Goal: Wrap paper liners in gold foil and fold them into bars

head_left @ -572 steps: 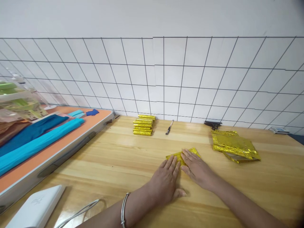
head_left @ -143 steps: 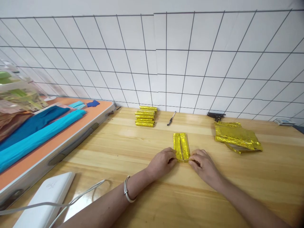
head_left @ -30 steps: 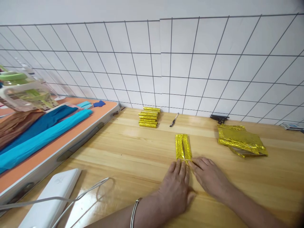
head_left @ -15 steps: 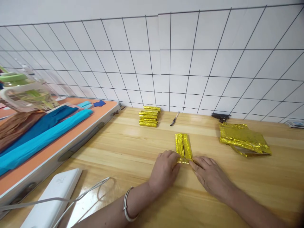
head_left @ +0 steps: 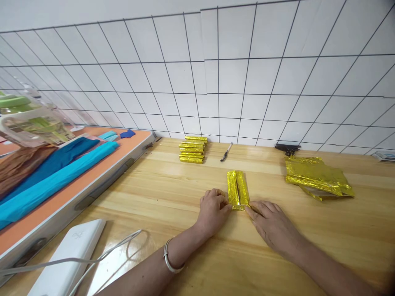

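Note:
A sheet of gold foil paper (head_left: 243, 187) lies on the wooden table, its two long sides folded inward with a narrow gap between them. Its near end is turned up in a small fold. My left hand (head_left: 212, 209) has its fingers curled and pinches the near left corner. At the near right corner, my right hand (head_left: 273, 224) grips the foil between thumb and fingers. My fingertips cover parts of both corners. Beyond the sheet stands a row of several narrow folded gold foil pieces (head_left: 191, 150).
A pen (head_left: 226, 152) lies behind the foil. More gold foil sheets (head_left: 317, 176) are piled at the right, near a black clip-like object (head_left: 287, 149). On the left are a white power strip-like box (head_left: 69, 255), a cable (head_left: 77, 260) and an orange-topped surface (head_left: 135, 142) with blue cloth (head_left: 70, 172).
My left hand has shifted slightly left at the near corner, its fingers covering less of the foil. The right hand stays at its corner. The camera view has moved a little.

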A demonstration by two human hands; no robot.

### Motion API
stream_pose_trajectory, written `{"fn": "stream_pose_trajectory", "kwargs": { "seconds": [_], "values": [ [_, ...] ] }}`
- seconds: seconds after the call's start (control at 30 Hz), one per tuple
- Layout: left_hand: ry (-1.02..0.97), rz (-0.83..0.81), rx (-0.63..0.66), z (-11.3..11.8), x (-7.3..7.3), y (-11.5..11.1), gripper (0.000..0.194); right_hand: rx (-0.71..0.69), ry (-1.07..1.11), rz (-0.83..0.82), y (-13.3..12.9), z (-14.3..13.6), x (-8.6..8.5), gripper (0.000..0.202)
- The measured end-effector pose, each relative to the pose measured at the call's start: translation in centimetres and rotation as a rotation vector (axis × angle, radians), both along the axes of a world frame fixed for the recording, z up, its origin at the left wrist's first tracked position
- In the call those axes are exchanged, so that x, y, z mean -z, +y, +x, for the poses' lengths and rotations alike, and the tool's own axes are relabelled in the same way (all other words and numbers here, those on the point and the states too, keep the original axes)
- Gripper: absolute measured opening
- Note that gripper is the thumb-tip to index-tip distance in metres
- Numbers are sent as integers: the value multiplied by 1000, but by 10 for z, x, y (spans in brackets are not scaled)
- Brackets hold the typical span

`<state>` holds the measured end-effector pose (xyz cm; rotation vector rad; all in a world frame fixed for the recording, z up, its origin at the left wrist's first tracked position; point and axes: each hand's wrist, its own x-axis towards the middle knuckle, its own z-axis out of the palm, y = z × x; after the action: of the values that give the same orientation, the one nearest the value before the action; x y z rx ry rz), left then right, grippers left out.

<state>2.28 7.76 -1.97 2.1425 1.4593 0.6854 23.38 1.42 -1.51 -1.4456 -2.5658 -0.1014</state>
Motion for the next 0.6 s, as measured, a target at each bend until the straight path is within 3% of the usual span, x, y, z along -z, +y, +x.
{"fn": "stream_pose_trajectory", "kwargs": {
  "seconds": [0.43,0.6],
  "values": [
    [71,57,63,-1,2,1,12,13,-53,-22,1,0,2,38],
    [191,150,81,0,-6,-5,5,12,-38,-32,1,0,2,38]
  ]
}}
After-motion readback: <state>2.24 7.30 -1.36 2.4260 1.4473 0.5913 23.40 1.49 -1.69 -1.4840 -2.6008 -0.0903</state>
